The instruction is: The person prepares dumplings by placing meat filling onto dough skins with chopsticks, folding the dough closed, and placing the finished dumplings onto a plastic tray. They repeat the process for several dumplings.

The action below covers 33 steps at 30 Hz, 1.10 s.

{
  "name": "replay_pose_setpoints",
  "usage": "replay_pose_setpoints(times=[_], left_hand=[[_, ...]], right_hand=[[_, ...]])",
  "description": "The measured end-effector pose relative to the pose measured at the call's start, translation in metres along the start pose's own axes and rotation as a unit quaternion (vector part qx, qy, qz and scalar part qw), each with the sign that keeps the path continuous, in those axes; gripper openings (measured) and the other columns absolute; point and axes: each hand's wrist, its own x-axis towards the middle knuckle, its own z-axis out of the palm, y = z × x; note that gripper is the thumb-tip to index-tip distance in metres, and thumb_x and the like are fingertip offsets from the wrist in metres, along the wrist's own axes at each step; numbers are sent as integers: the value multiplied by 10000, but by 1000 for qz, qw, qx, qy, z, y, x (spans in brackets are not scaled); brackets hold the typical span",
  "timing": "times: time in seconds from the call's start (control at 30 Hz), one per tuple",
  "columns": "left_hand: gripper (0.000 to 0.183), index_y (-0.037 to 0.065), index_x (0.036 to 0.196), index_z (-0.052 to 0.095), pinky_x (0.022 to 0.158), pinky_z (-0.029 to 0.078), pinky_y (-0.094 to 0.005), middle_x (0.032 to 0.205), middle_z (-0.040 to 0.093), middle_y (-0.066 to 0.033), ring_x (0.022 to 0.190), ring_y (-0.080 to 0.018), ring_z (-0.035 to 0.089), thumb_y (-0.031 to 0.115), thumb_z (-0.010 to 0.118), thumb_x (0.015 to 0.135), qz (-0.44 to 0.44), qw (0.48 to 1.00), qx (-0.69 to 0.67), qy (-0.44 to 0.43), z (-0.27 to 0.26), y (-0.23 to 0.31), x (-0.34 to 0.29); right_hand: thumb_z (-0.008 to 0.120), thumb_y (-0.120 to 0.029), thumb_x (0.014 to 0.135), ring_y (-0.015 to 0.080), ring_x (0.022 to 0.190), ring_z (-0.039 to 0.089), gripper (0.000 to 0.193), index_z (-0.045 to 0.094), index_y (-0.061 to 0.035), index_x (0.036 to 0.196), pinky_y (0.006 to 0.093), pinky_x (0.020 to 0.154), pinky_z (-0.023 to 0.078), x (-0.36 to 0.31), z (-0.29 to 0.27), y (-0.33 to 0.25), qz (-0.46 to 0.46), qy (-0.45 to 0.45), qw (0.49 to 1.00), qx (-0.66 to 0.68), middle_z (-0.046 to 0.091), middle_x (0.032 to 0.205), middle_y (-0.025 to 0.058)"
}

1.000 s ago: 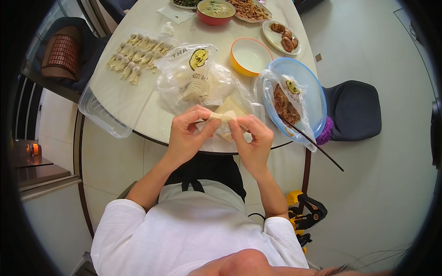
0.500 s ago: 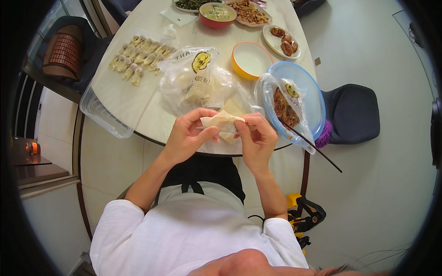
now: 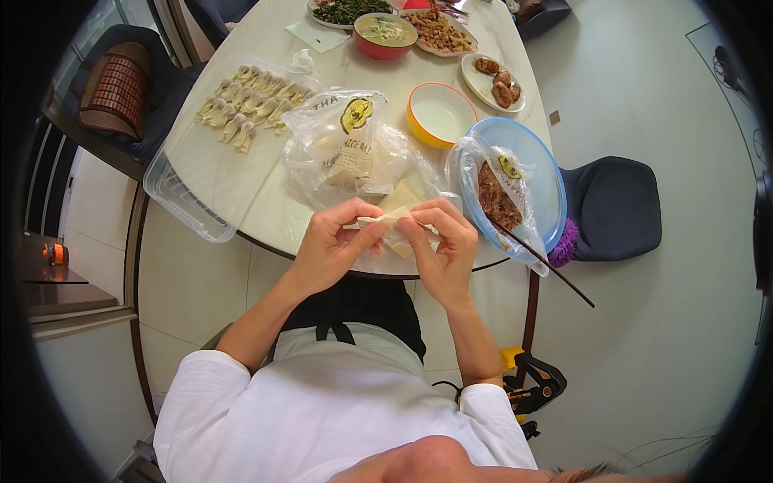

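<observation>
Over the near edge of the table, I pinch a folded dumpling wrapper [image 3: 394,216] from both sides. My left hand [image 3: 334,248] grips its left end between thumb and fingers. The right end is pinched by my right hand [image 3: 443,249]; any filling inside is hidden. Just beyond lie flat, pale wrappers [image 3: 400,196], partly outside a clear plastic bag [image 3: 326,173]. To the right, a blue basin [image 3: 552,189] holds a bag of minced meat filling [image 3: 498,197], with dark chopsticks [image 3: 555,270] leaning out over the rim. Several folded dumplings [image 3: 250,101] sit in rows at the left.
An orange-rimmed bowl [image 3: 441,115] stands behind the basin. At the far side are a plate of browned pieces [image 3: 493,83], a red soup bowl [image 3: 385,36] and other dishes. A clear plastic tray [image 3: 185,201] juts past the left edge; a dark chair [image 3: 616,209] stands right.
My hands have drawn closer together, and the wrapper between them is folded smaller, with its ends brought inward. The view has shifted slightly.
</observation>
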Motion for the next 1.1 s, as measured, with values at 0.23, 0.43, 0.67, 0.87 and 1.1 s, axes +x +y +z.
replay_pose_setpoints(times=[0.23, 0.43, 0.67, 0.87, 1.1], left_hand=[[155, -16, 1037, 577, 674, 563, -264, 898, 630, -74, 724, -120, 626, 70, 591, 908, -22, 999, -31, -8, -10, -4, 6], [160, 14, 1057, 575, 682, 580, -303, 930, 648, -98, 762, -181, 667, 77, 586, 910, -70, 969, -230, 56, -16, -7, 8], [129, 22, 1004, 594, 677, 568, -303, 914, 637, -77, 763, -177, 655, 107, 593, 907, 9, 986, -110, 129, -50, 28, -2], [272, -11, 1043, 597, 713, 523, -252, 833, 597, -21, 735, -108, 607, 228, 610, 915, 105, 940, 214, 244, -185, 89, 70], [238, 28, 1035, 604, 654, 496, -208, 806, 607, -6, 689, -65, 579, 221, 625, 897, -53, 933, 312, 169, -250, 87, 138]], right_hand=[[620, -95, 891, 131, 710, 584, 162, 639, 43, 976, 241, 630, 458, 5, 0, -5, 2, -16, 998, 61, 630, 803, 68], [511, -129, 960, 131, 653, 604, 242, 594, 82, 1044, 261, 647, 513, -9, 3, 0, 172, -19, 964, 201, 634, 786, 104], [526, -91, 947, 102, 695, 591, 246, 546, 43, 1152, 235, 654, 497, -12, 5, -7, 153, -34, 970, 187, 630, 816, 64], [523, -10, 916, 118, 728, 601, 277, 531, 25, 1191, 241, 672, 501, -29, -2, -6, 141, -99, 973, 156, 632, 856, 89], [538, 23, 897, 118, 695, 609, 257, 556, 18, 1154, 236, 665, 517, -43, -16, -6, 154, -61, 974, 153, 633, 814, 71]])
